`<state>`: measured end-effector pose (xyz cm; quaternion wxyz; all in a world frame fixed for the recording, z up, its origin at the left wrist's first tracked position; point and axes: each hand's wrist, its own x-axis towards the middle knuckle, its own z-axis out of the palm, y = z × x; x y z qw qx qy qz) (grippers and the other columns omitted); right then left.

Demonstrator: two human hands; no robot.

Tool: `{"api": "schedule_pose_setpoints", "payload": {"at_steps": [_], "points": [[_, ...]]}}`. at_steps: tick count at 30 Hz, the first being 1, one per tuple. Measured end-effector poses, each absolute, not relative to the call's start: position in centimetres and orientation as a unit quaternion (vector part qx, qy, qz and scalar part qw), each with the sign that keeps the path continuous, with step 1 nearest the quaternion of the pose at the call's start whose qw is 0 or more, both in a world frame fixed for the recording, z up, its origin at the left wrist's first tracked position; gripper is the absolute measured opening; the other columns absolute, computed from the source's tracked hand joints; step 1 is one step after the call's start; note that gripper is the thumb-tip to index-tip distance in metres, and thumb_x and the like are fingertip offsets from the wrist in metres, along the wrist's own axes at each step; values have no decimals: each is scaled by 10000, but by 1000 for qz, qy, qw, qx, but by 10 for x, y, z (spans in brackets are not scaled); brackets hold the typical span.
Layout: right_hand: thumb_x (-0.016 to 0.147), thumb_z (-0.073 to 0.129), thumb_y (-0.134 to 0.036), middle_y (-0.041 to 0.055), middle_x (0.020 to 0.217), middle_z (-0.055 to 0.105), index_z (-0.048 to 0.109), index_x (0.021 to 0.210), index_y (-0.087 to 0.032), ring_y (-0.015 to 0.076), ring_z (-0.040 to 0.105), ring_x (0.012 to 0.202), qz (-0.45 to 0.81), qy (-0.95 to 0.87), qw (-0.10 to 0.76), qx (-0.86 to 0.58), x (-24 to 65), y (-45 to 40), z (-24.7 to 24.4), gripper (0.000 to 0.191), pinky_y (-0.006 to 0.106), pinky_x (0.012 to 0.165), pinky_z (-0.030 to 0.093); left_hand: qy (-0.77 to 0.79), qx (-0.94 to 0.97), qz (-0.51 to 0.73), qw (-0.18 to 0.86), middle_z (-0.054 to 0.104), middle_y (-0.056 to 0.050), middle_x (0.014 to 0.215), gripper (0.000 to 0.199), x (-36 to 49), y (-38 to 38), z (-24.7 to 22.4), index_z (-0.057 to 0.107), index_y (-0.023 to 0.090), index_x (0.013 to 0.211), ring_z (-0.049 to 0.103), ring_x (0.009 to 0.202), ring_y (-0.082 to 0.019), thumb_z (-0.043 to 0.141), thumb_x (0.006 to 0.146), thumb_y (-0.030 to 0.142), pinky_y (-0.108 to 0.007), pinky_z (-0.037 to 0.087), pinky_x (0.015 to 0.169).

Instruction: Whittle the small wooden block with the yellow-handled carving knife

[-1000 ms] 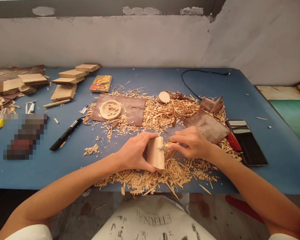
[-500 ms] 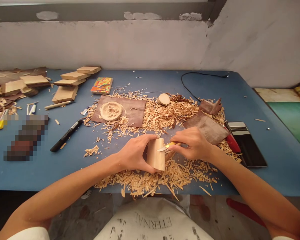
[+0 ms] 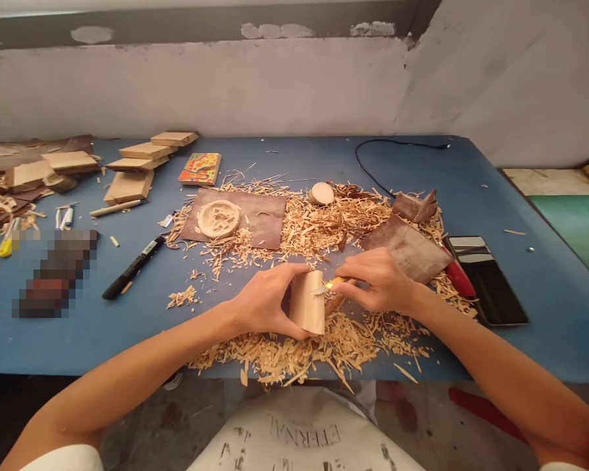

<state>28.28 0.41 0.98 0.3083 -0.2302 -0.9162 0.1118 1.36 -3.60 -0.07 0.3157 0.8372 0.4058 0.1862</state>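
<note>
My left hand (image 3: 267,301) grips a pale wooden block (image 3: 306,304) by its two ends, thumb at the near end and fingers at the far one. In my right hand (image 3: 375,280) is a yellow-handled utility knife (image 3: 334,283), held in closed fingers. Its blade lies against the block's right-hand face, pointing left. Below and around both hands spread wood shavings (image 3: 275,356). Most of the knife's handle is hidden inside my right hand.
Brown sandpaper (image 3: 260,222) bears a carved round wooden disc (image 3: 219,219). Behind the hands stands a small log slice (image 3: 322,193). A phone (image 3: 491,281) lies right, a black marker (image 3: 133,268) left. Several wooden blocks (image 3: 127,186) sit at the back left of the blue table (image 3: 535,353).
The view has shifted very slightly. Both hands, the block and the knife keep almost the same positions, with the blade still on the wood.
</note>
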Motion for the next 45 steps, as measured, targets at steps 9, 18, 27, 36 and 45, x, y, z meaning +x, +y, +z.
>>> {"api": "schedule_pose_setpoints", "payload": {"at_steps": [9, 18, 27, 36, 45], "points": [[1001, 620, -417, -38, 573, 552, 672, 783, -177, 93, 477, 506, 75, -930, 282, -222, 288, 7, 18, 329, 284, 538, 288, 404, 838, 188, 316, 677, -135, 1320, 970, 14, -35, -3, 478, 224, 1374, 691, 1151, -353, 883, 549, 535, -502, 560, 983], [977, 639, -470, -26, 583, 587, 672, 752, -202, 105, 498, 518, -18, -931, 265, -248, 299, 13, 20, 351, 310, 542, 283, 402, 837, 190, 319, 664, -138, 1348, 966, 14, -34, -3, 483, 228, 1376, 678, 1183, -357, 885, 546, 518, -522, 544, 1013], [969, 654, -465, -6, 631, 694, 694, 745, -223, 121, 578, 544, -38, -873, 314, -371, 322, 36, 21, 332, 302, 546, 365, 400, 837, 168, 334, 637, -135, 1395, 988, 11, -33, 0, 474, 250, 1404, 650, 1235, -372, 884, 539, 493, -534, 522, 1042], [985, 637, -434, -48, 559, 551, 656, 755, -188, 85, 474, 495, 105, -923, 291, -227, 285, 2, 21, 337, 280, 522, 287, 394, 839, 179, 330, 645, -138, 1384, 996, 12, -33, -2, 478, 236, 1390, 666, 1213, -369, 900, 532, 513, -534, 537, 1039], [992, 631, -444, -38, 565, 555, 657, 753, -178, 90, 471, 501, 76, -931, 276, -226, 288, 3, 22, 358, 288, 530, 281, 399, 839, 169, 329, 647, -145, 1377, 996, 13, -33, 1, 470, 225, 1399, 670, 1207, -371, 894, 549, 523, -523, 552, 1017]]}}
